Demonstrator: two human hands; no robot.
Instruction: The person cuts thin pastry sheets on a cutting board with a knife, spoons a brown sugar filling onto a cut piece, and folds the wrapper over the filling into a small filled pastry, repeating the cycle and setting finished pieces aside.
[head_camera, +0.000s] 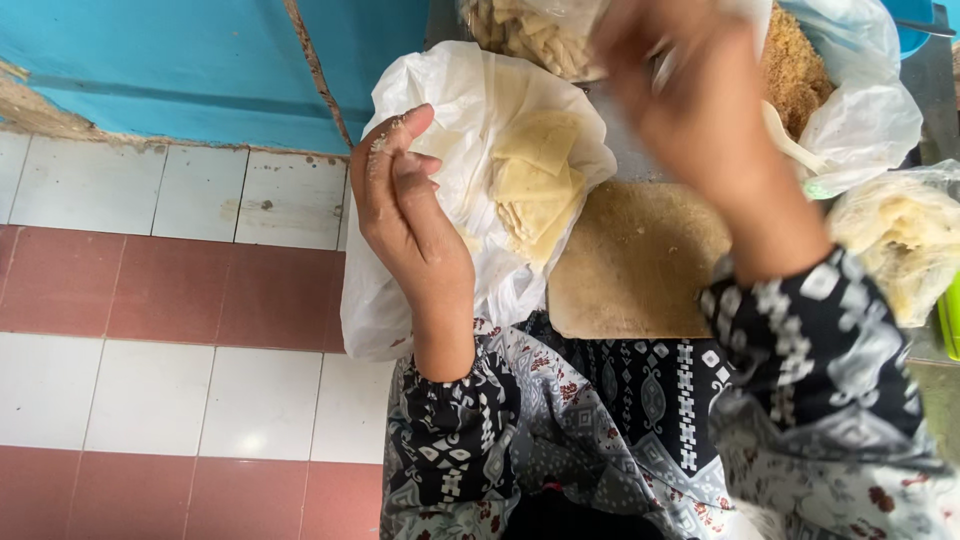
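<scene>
I see my left hand (405, 205) raised with fingers pressed together, crumbs on the fingertips, touching the white plastic bag (455, 110) that holds pale square wrappers (535, 180); my right hand (690, 95) is blurred above the crumb-covered board (635, 260); I cannot tell whether it grips anything.

Home food-prep corner, tiled floor (170, 300), worn blue wall (180, 60), bags of dough sheets (535, 180), crumb-covered tray (630, 260)
</scene>
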